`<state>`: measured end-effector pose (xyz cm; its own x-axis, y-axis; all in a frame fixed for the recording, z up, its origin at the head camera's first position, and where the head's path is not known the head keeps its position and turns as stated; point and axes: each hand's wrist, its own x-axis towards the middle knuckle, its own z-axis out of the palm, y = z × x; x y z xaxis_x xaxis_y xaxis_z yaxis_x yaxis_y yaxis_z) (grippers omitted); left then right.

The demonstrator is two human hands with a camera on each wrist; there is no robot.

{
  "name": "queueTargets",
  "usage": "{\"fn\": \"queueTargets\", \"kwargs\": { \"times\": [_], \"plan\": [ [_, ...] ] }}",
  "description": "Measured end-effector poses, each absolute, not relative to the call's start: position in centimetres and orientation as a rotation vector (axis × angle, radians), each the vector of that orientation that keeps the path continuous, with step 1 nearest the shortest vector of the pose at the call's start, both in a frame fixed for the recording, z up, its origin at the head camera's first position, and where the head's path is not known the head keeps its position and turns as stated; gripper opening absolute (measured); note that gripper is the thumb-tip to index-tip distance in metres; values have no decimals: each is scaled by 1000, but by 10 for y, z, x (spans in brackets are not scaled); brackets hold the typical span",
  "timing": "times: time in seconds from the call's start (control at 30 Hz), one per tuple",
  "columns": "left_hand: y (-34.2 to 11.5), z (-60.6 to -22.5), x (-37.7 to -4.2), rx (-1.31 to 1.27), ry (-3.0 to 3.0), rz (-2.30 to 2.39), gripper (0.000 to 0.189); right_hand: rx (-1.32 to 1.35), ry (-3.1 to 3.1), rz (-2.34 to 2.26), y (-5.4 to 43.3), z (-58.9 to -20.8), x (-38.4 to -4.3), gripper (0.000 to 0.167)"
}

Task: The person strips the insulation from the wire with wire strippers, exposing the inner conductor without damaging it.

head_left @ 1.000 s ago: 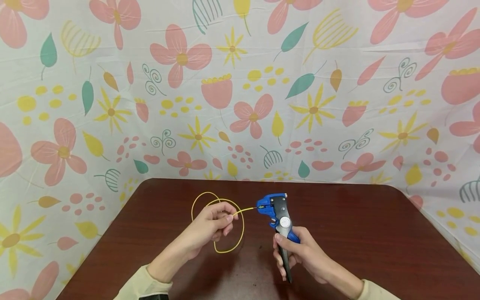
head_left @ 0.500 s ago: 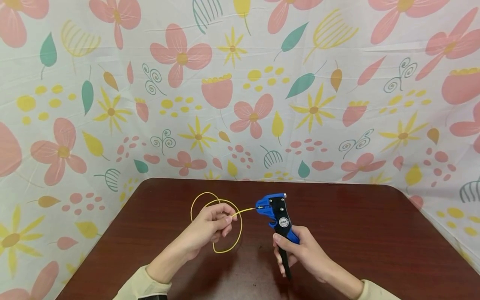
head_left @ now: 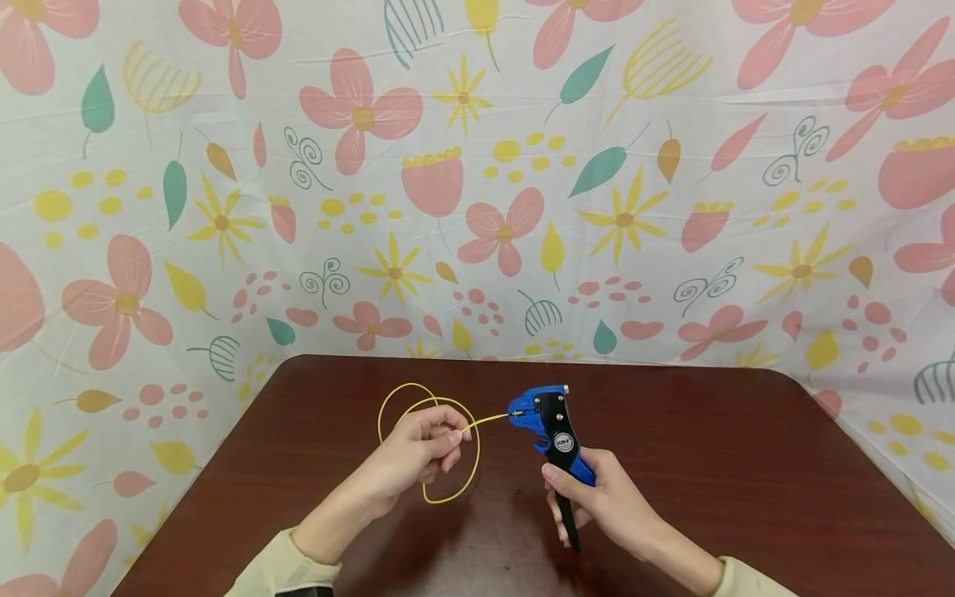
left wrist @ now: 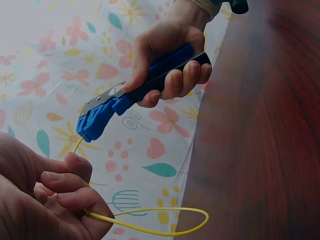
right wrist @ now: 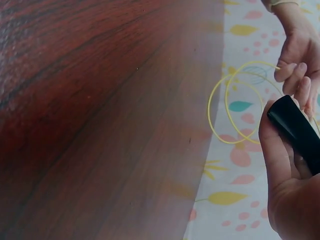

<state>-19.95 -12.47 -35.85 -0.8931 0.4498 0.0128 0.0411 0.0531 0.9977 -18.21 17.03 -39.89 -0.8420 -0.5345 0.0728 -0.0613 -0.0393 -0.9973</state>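
Note:
Between thumb and fingers, my left hand (head_left: 418, 448) pinches a thin yellow wire (head_left: 487, 419) close to one end. That end runs into the blue nose of a wire stripper (head_left: 554, 423), as the left wrist view also shows at the blue nose (left wrist: 92, 124). My right hand (head_left: 604, 502) grips the stripper by its black and blue handles, thumb along the near side. Behind the left hand the rest of the wire hangs in loose loops (right wrist: 210, 110). How far the wire's tip reaches inside the nose is hard to see.
Both hands are held above a dark red-brown wooden table (head_left: 686, 448). A white cloth (head_left: 477, 315) with a flower print hangs behind the table and along its sides.
The stripper has shifted slightly left. A short dark stretch between the yellow covering and the nose showed before; now the yellow reaches the nose. The left hand stays nearly still.

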Motion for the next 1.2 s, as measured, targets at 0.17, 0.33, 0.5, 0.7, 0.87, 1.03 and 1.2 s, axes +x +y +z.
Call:
{"fn": "queueTargets", "kwargs": {
  "times": [0.17, 0.33, 0.5, 0.7, 0.87, 1.03, 1.2],
  "plan": [
    [-125, -357, -200, 490, 2036, 1902, 11, -630, 1852, -1963, 172, -398, -182, 28],
    [-125, -357, -200, 494, 2032, 1896, 12, -638, 1791, -1967, 174, -397, -180, 28],
    [-125, -357, -201, 507, 2026, 1901, 11, -624, 1731, -1961, 174, -395, -179, 29],
    [-125, -357, -201, 504, 2020, 1901, 11, -666, 1621, -1971, 175, -395, -178, 29],
    [-126, -357, -201, 493, 2021, 1895, 12, -665, 1632, -1965, 176, -396, -178, 30],
    [-126, -358, -200, 479, 2011, 1900, 13, -630, 1695, -1952, 176, -397, -178, 30],
    [-126, -359, -199, 472, 2004, 1899, 12, -603, 1755, -1934, 176, -398, -177, 31]
  ]
}}
